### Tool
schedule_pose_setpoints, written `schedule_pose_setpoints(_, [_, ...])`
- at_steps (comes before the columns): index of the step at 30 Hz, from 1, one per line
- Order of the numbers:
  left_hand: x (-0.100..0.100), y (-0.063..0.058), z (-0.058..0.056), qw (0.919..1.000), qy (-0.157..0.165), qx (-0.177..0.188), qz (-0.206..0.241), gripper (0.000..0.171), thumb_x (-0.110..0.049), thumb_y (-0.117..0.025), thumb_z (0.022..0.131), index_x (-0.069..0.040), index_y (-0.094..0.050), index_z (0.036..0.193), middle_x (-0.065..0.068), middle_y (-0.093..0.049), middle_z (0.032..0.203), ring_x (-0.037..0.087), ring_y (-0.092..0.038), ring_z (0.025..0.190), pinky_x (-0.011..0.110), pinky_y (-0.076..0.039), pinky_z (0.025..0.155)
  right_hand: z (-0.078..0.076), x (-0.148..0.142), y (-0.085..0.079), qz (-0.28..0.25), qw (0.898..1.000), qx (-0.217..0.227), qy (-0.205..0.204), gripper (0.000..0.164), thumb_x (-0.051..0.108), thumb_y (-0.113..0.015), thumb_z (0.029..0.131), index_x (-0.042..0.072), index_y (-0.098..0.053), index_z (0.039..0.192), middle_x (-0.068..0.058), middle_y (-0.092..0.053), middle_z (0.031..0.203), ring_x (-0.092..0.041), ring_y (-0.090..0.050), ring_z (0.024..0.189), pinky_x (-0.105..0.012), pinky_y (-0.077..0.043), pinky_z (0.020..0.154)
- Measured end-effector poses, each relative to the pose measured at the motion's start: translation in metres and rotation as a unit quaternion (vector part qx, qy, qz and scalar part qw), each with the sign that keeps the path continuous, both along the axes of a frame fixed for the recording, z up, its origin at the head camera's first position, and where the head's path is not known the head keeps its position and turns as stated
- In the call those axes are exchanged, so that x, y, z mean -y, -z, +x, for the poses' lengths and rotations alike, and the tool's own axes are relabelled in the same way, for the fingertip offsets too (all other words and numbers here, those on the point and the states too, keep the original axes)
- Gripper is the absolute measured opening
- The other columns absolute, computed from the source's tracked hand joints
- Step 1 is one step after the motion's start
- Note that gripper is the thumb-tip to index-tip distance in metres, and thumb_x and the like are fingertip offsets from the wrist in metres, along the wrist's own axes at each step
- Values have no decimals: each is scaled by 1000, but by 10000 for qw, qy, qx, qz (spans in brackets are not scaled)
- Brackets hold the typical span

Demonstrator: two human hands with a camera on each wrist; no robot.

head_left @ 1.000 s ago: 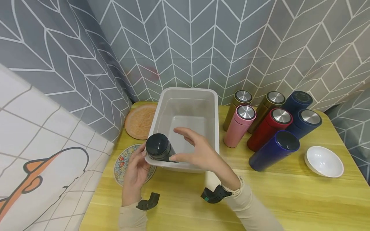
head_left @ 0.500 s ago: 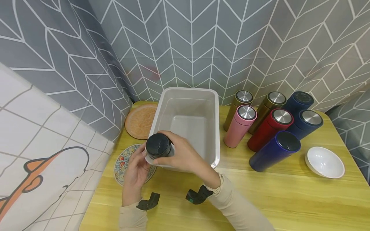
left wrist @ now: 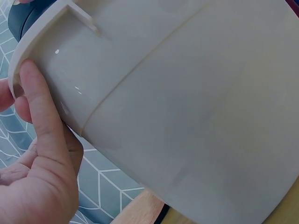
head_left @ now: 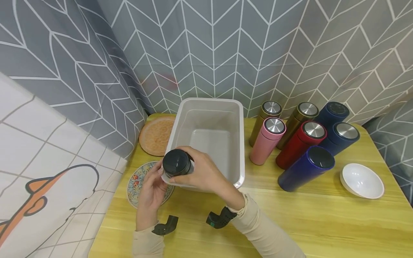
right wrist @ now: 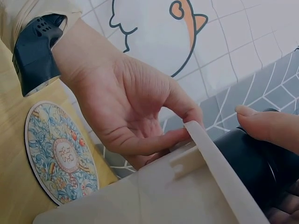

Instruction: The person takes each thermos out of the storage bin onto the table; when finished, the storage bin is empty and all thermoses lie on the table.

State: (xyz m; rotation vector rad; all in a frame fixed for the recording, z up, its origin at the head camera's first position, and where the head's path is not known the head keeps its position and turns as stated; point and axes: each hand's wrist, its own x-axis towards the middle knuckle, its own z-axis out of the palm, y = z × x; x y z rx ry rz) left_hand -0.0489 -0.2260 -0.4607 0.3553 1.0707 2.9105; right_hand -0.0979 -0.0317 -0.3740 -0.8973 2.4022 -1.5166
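Note:
A dark thermos (head_left: 176, 163) with a glossy black lid stands in the near left corner of the grey plastic bin (head_left: 242, 143), rising above its rim. My right hand (head_left: 206, 173) grips it, thumb on the near side and fingers round the far side. In the right wrist view the thumb (right wrist: 271, 128) lies along the dark body (right wrist: 245, 154). My left hand (head_left: 151, 193) holds the bin's near left corner. In the right wrist view the left hand (right wrist: 126, 107) pinches the rim (right wrist: 224, 175); the left wrist view shows a finger (left wrist: 39, 98) under the lip.
Right of the bin stand several thermoses: pink (head_left: 266, 143), red (head_left: 301, 145), blue (head_left: 303, 170), two gold-brown and two navy. A white bowl (head_left: 362, 181) sits farther right. Left of the bin lie an orange round mat (head_left: 156, 136) and a floral one (head_left: 133, 190).
My right hand has moved left from beside the thermos and its fingers have closed round it. The left hand stays on the bin's corner, and the bin has not visibly moved.

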Motion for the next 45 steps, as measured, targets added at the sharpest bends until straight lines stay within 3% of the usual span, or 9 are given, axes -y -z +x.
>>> schedule_pose_setpoints(11, [-1, -3, 2, 9999, -70, 108, -85, 49, 3, -22, 104, -4, -62, 131, 6, -67, 124, 13, -71, 107, 20, -61, 85, -2, -9, 0, -267, 9987, -413, 126, 72, 26, -95, 65, 18, -64, 129, 4, -72, 122, -12, -66, 118, -31, -53, 107])
schedule_pose_setpoints(16, [-2, -3, 1, 9996, -131, 184, -157, 47, 2, -23, 104, -4, -61, 132, 6, -67, 124, 13, -71, 107, 21, -61, 86, -2, -19, -6, -449, 9978, -367, 333, 73, 26, -96, 63, 18, -64, 129, 3, -72, 123, -13, -66, 118, -30, -53, 108])
schedule_pose_setpoints(21, [-2, -3, 1, 9992, -203, 300, -162, 46, 2, -25, 104, -5, -63, 130, 6, -67, 121, 11, -71, 102, 20, -61, 84, 0, -35, -23, -785, 9949, -252, 577, 75, 22, -96, 63, 19, -63, 131, 3, -71, 123, -11, -66, 115, -28, -54, 105])
schedule_pose_setpoints(26, [-2, -2, 1, 9994, -202, 265, -77, 46, 3, -26, 104, -3, -63, 130, 6, -67, 120, 12, -70, 102, 20, -62, 83, 4, -56, -49, -1209, 9888, -498, 714, 78, 16, -97, 60, 18, -64, 131, 3, -72, 122, -10, -66, 113, -29, -57, 101])
schedule_pose_setpoints(31, [-2, -1, 0, 9995, -204, 218, -67, 45, 3, -26, 104, -2, -61, 131, 7, -67, 122, 14, -70, 104, 22, -62, 85, 9, -76, -72, -1721, 9786, -841, 753, 80, 7, -98, 56, 14, -66, 129, 0, -74, 116, -14, -68, 106, -29, -59, 93])
schedule_pose_setpoints(37, [-2, -2, 0, 9994, -244, 201, -166, 47, 3, -24, 104, -2, -61, 131, 7, -67, 123, 14, -70, 104, 22, -62, 85, 17, -95, -95, -2385, 9640, -916, 740, 84, -13, -93, 50, 0, -64, 127, -10, -72, 117, -21, -67, 109, -31, -59, 97])
schedule_pose_setpoints(40, [-2, -3, 0, 9992, -256, 222, -226, 46, 3, -24, 104, -2, -61, 131, 7, -67, 123, 14, -70, 104, 22, -61, 85, 23, -104, -105, -2825, 9519, -875, 801, 87, -22, -89, 46, -7, -62, 127, -11, -71, 118, -25, -66, 110, -32, -59, 98])
schedule_pose_setpoints(45, [-2, -1, 0, 9991, -264, 182, -276, 45, 2, -24, 104, -1, -60, 131, 7, -67, 122, 14, -71, 104, 22, -61, 86, 25, -119, -113, -3400, 9275, -1237, 941, 88, -25, -87, 43, -13, -60, 126, -15, -72, 114, -28, -66, 108, -33, -57, 97])
